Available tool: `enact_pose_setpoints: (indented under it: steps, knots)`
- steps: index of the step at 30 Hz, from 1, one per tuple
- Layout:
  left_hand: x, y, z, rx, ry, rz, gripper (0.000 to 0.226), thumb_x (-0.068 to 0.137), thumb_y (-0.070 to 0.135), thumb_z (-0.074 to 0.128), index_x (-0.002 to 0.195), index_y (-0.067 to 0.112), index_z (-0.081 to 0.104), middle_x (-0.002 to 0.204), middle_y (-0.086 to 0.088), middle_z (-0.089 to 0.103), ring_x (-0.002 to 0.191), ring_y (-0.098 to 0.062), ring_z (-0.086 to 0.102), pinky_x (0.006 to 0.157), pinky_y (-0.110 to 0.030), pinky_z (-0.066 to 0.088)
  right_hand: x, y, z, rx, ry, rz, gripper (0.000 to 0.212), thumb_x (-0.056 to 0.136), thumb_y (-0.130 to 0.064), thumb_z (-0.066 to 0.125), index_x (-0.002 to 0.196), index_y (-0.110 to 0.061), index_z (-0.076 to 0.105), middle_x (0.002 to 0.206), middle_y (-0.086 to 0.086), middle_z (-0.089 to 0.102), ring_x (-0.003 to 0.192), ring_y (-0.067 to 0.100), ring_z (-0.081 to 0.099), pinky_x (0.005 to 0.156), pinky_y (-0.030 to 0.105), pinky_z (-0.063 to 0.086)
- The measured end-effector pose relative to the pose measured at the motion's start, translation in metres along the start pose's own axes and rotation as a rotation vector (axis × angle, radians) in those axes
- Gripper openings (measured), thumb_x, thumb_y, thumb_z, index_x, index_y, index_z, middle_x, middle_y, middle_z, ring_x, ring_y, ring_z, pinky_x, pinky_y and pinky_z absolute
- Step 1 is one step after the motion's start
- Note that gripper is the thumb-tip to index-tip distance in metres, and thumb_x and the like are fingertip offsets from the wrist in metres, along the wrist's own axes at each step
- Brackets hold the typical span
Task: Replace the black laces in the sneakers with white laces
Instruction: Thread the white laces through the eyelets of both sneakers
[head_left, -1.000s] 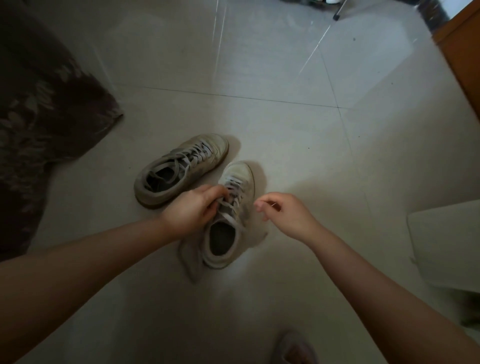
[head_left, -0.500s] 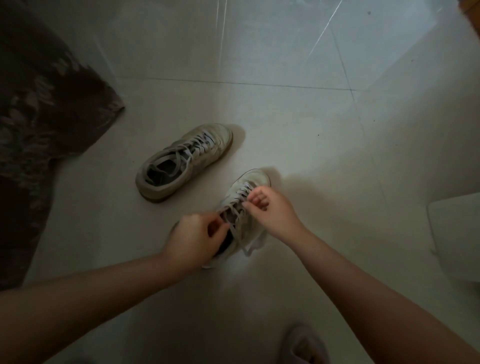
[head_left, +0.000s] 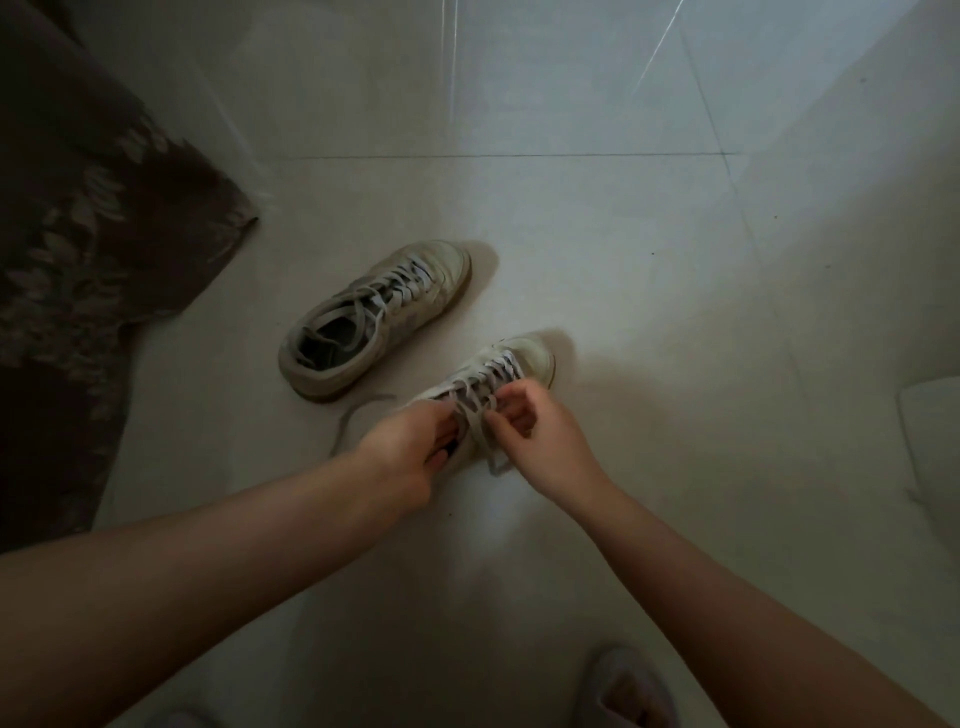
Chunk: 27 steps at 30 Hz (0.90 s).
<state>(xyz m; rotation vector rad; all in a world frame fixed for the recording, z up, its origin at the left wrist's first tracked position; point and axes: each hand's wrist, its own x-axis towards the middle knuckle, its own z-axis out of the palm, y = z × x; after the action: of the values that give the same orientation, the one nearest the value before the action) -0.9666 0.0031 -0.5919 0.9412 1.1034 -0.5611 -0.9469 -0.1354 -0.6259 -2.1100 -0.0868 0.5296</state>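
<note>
Two worn whitish sneakers lie on the tiled floor. The far sneaker (head_left: 374, 317) lies to the left, laced with pale laces, and neither hand touches it. The near sneaker (head_left: 524, 358) points up and right. My left hand (head_left: 410, 447) grips it at the collar, hiding its opening. My right hand (head_left: 535, 431) pinches its pale lace (head_left: 480, 415) just above the tongue. One loose lace end (head_left: 358, 410) trails across the floor to the left; another hangs below my right hand. I see no black lace.
A dark patterned rug (head_left: 78, 249) covers the floor on the left. A pale flat object (head_left: 930, 441) sits at the right edge. A slippered foot (head_left: 623, 686) shows at the bottom.
The near sneaker has turned so its toe points up and right. My left hand slid down from the laces to the collar, and my right hand came in and took hold of the lace.
</note>
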Motion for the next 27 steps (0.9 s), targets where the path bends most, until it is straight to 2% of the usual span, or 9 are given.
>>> enact_pose_setpoints:
  steps: [4,6,11,13,16,18,22,25,27]
  knots:
    - [0.002,0.004,0.001,-0.01,-0.012,-0.005,0.022,0.093,0.024,0.056,0.074,0.012,0.059,0.049,0.001,0.063,0.042,-0.009,0.059,0.038,-0.015,0.045,-0.015,-0.004,0.005,0.015,-0.135,0.051,0.047,0.075,-0.023,0.079,0.113,-0.02,0.05,0.081,-0.005,0.06,0.069,0.007,0.055,0.07,0.026,0.049]
    - [0.004,0.003,0.001,-0.045,-0.025,-0.023,0.019,0.093,0.023,0.056,0.081,0.009,0.061,0.05,-0.003,0.065,0.041,-0.012,0.062,0.037,-0.018,0.047,-0.019,-0.005,0.005,0.001,-0.169,0.053,0.052,0.075,-0.024,0.079,0.117,-0.02,0.049,0.082,-0.003,0.061,0.07,0.008,0.056,0.071,0.027,0.049]
    - [0.011,0.001,0.005,-0.098,-0.014,-0.023,0.022,0.094,0.026,0.055,0.1,0.007,0.063,0.084,-0.013,0.07,0.073,-0.025,0.065,0.064,-0.034,0.054,-0.013,0.007,-0.003,-0.189,0.002,-0.105,0.038,0.081,-0.016,0.067,0.117,-0.015,0.056,0.102,0.001,0.06,0.093,0.015,0.056,0.087,0.035,0.049]
    - [0.01,0.003,0.008,-0.065,-0.002,0.008,0.024,0.094,0.028,0.054,0.108,0.01,0.062,0.103,-0.01,0.067,0.08,-0.021,0.062,0.062,-0.03,0.049,-0.005,0.014,-0.012,-0.378,0.119,-0.2,0.051,0.079,-0.017,0.059,0.129,-0.013,0.053,0.128,0.005,0.053,0.119,0.019,0.047,0.104,0.033,0.039]
    - [0.014,0.008,0.009,-0.07,0.027,0.003,0.036,0.093,0.031,0.057,0.122,0.01,0.061,0.119,-0.008,0.064,0.102,-0.023,0.062,0.08,-0.032,0.051,0.008,0.023,-0.024,-0.553,0.007,-0.304,0.072,0.075,-0.014,0.051,0.145,-0.01,0.035,0.151,0.006,0.035,0.143,0.019,0.025,0.115,0.031,0.022]
    - [0.016,0.011,0.005,-0.062,0.045,-0.005,0.037,0.091,0.033,0.059,0.119,0.009,0.062,0.117,-0.008,0.066,0.107,-0.024,0.062,0.095,-0.034,0.048,0.012,0.024,-0.026,-0.48,-0.045,-0.282,0.07,0.076,-0.012,0.047,0.145,-0.011,0.036,0.151,0.004,0.036,0.142,0.016,0.025,0.117,0.029,0.02]
    - [0.025,0.008,-0.008,-0.037,0.074,0.019,0.039,0.083,0.039,0.067,0.109,0.01,0.068,0.106,-0.009,0.071,0.099,-0.026,0.066,0.097,-0.038,0.048,0.006,0.025,-0.024,-0.291,0.026,-0.22,0.054,0.082,-0.011,0.05,0.136,-0.018,0.051,0.14,0.001,0.051,0.129,0.009,0.042,0.103,0.011,0.026]
    - [0.027,0.0,-0.014,0.055,0.114,0.105,0.049,0.075,0.046,0.071,0.109,0.012,0.067,0.112,-0.004,0.068,0.102,-0.023,0.064,0.1,-0.037,0.045,0.003,0.027,-0.022,-0.223,0.134,-0.171,0.034,0.089,-0.016,0.057,0.123,-0.019,0.063,0.125,-0.002,0.063,0.114,0.011,0.056,0.093,0.017,0.04]
    - [0.022,-0.004,-0.014,0.206,0.199,0.244,0.038,0.083,0.043,0.066,0.106,0.013,0.064,0.11,0.0,0.064,0.104,-0.019,0.058,0.1,-0.033,0.042,0.005,0.027,-0.019,-0.282,0.24,-0.171,0.02,0.088,-0.024,0.064,0.105,-0.018,0.071,0.111,-0.002,0.065,0.103,0.012,0.059,0.088,0.024,0.046]
